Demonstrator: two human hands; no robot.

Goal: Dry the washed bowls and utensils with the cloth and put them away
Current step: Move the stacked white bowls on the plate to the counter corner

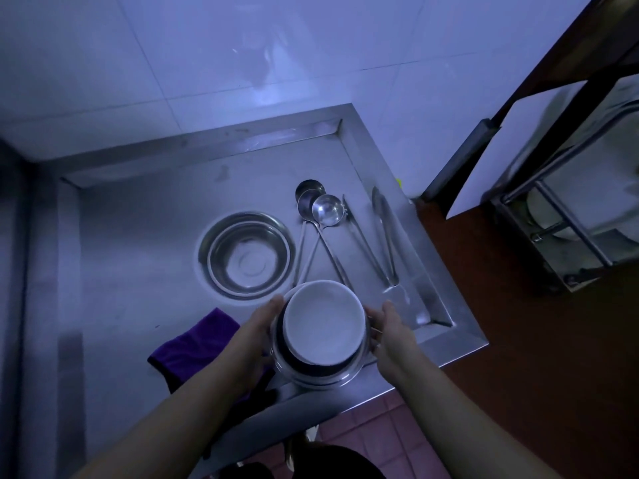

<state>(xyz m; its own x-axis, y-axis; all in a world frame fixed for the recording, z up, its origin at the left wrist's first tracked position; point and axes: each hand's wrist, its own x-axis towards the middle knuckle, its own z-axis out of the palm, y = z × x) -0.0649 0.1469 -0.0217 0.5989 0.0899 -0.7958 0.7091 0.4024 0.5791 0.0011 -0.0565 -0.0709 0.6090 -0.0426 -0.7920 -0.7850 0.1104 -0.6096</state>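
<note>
Steel worktop (138,243) with a raised rim is filling most of the view, white tiled wall (173,63) behind it. Both hands are holding a stack of bowls (320,335) above the near edge of the worktop: a steel bowl underneath, a white bowl (323,323) nested inside it, opening facing the camera. Left hand (257,335) is curling round the left side of the stack, thumb on the rim. Right hand (389,331) is gripping the right side, fingers wrapping the steel rim. Purple cloth (193,344) is lying crumpled on the worktop just left of the stack, partly under the left forearm; whether the left hand is also touching it is hard to tell.

Further back, two nested steel bowls (247,254) are sitting upright on the worktop, well apart from the held stack. Right of them three ladles (320,209) are lying side by side, cups overlapping at the far end, handles running toward the person and passing behind the held stack. Tongs (382,236) are lying just right of the ladles, near the right rim, arms spread at the far end and joined at the near end.

Right of the worktop, dark reddish floor (518,323) and a metal rack (570,202) with pale dishes inside, blurred. Pink floor tiles (363,437) are showing below the worktop edge.
</note>
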